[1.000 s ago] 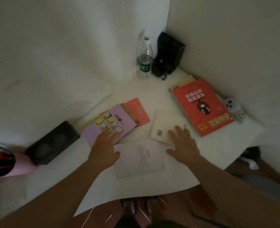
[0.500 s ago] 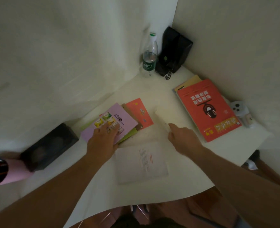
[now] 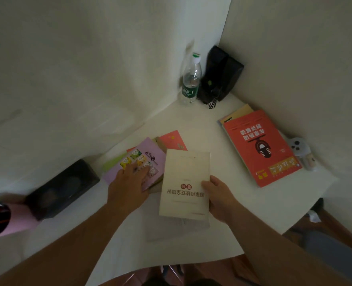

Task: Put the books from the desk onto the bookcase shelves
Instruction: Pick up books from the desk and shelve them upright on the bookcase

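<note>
Lifted since earlier frame: cream book (image 3: 185,182), now at frame centre.
Right hand (image 3: 218,198) grips its right edge, thumb on cover; left hand (image 3: 127,187) rests flat, fingers straight, on purple book (image 3: 139,162).

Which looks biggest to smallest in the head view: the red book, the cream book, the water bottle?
1. Red book and cream book: alike; the cream one, held up by the right hand, is nearer the camera, so unsure.
2. Water bottle: smallest, though farthest away.
</note>
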